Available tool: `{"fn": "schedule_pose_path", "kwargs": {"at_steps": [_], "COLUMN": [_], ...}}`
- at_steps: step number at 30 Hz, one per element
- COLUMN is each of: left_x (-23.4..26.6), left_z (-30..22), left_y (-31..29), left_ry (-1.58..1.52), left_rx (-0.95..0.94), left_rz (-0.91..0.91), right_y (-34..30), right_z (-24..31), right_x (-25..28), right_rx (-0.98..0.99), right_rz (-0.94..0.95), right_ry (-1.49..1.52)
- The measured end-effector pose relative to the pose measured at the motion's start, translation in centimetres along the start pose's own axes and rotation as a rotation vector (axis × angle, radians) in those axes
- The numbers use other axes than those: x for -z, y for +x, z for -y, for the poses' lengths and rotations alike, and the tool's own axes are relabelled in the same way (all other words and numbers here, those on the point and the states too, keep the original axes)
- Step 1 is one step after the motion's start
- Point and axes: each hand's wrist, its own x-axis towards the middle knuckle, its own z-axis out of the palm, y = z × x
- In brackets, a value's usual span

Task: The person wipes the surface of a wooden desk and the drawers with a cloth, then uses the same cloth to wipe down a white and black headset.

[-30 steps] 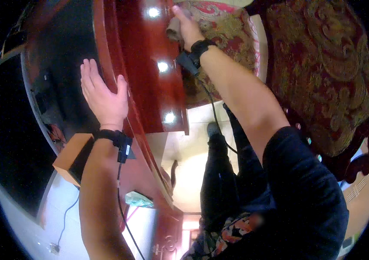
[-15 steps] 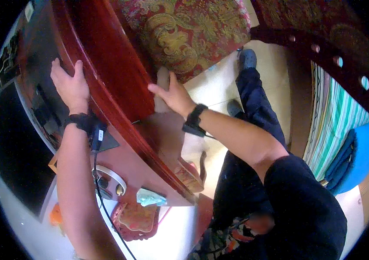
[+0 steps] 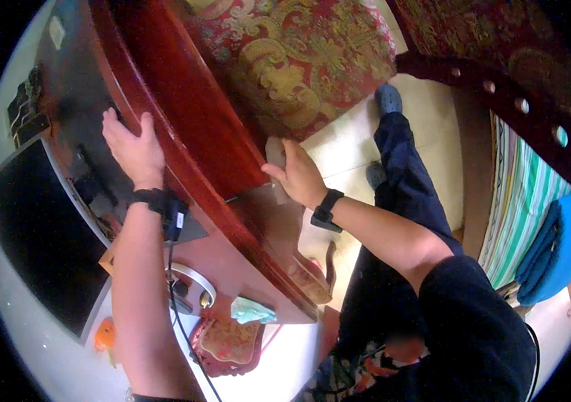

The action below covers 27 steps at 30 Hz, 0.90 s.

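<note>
My left hand (image 3: 136, 151) lies on the top of a dark red wooden desk (image 3: 232, 254), fingers spread, beside its curved edge. Nothing is in it. Lower down, my right hand (image 3: 304, 175) grips a grey-brown folded cloth (image 3: 274, 153) at the lower edge of the desk's glossy red front panel (image 3: 188, 94). The thumb lies across the cloth, and the palm hides part of it. Both wrists wear black bands, and a black cable runs from the left one along my forearm.
A dark monitor (image 3: 41, 234) stands at the left. White headphones (image 3: 208, 285) and a pale green tissue pack (image 3: 253, 310) lie on the desk. A patterned seat cushion (image 3: 299, 67) is beyond the desk. At the right are a striped mattress (image 3: 516, 214) and a rolled blue blanket (image 3: 556, 248).
The whole view has shifted, so the scene sits farther right and lower. My right hand has slid slightly toward me along the panel with the cloth; my left stays on the desk top.
</note>
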Motion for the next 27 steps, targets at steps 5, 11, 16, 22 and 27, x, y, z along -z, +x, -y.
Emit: {"fn": "schedule_pose_path", "kwargs": {"at_steps": [5, 11, 16, 22, 27], "left_x": [-0.3, 0.7, 1.5, 2.4, 2.4], "left_z": [-0.7, -0.9, -1.4, -1.4, -1.5], "left_y": [-0.5, -0.7, -0.1, 0.3, 0.3], "left_ry": [0.064, 0.014, -0.047, -0.036, -0.044], "left_rx": [0.017, 0.053, 0.096, 0.169, 0.203], "left_rz": [0.002, 0.024, 0.075, 0.144, 0.203], "right_y": [5.3, 14.6, 25.1, 37.8, 41.2], "right_z": [5.0, 11.6, 15.4, 20.1, 21.5], "right_x": [0.9, 0.5, 0.7, 2.1, 0.9], "right_rx": [0.343, 0.545, 0.699, 0.677, 0.839], "right_rz": [-0.131, -0.062, -0.146, -0.151, -0.053], "right_ry": [-0.275, -0.62, -0.859, -1.219, -1.277]}}
